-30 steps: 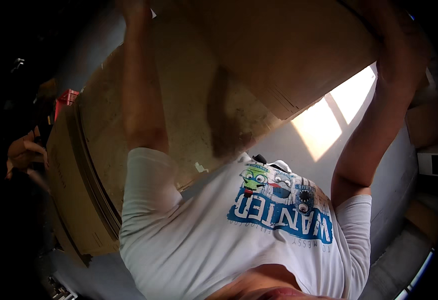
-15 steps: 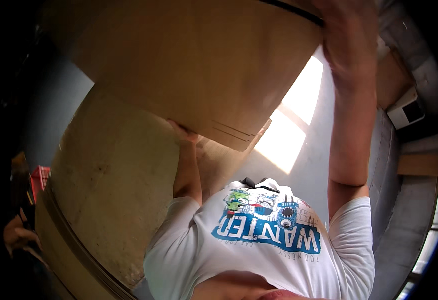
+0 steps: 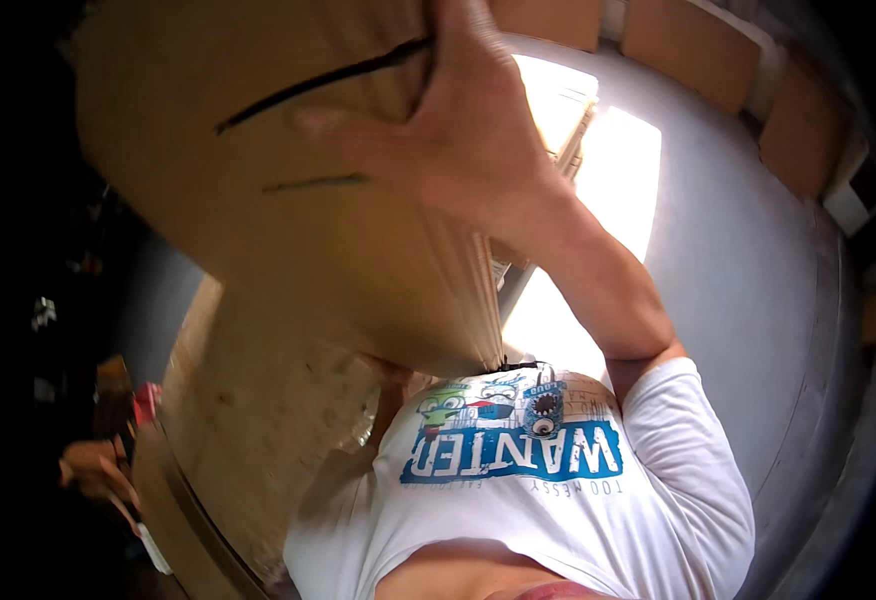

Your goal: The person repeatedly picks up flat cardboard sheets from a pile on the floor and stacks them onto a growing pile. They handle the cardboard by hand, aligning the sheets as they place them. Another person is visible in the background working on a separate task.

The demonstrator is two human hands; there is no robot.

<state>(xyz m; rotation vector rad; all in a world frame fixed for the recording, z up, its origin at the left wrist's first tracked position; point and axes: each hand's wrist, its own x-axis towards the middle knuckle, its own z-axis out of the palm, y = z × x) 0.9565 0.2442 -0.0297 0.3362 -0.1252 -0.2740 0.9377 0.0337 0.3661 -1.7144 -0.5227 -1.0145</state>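
Observation:
A large brown cardboard piece (image 3: 308,240) fills the upper left, tilted in front of my chest. Its right edge shows several thin layers, like flattened boxes, and dark slit-like lines cross its face. Across that face lies my right hand (image 3: 468,130), thumb and fingers stretched out and a little blurred; the fingertips run toward the top rim. My left hand (image 3: 390,374) is at the lower edge of the cardboard, in shade, its fingers mostly hidden. Below and left of it spreads a wide tan surface (image 3: 258,410), scuffed and spotted.
Another person's hand (image 3: 98,468) shows at the far left, near a red object (image 3: 147,400). Brown cardboard boxes (image 3: 693,50) line the upper right wall. A white and dark object (image 3: 851,195) sits at the right. Bright sunlight falls on the grey floor (image 3: 748,260).
The cardboard has swung down and left, close to my shirt, its layered edge now showing. My right hand has moved left from its right edge onto its face. My left hand has come nearer my body.

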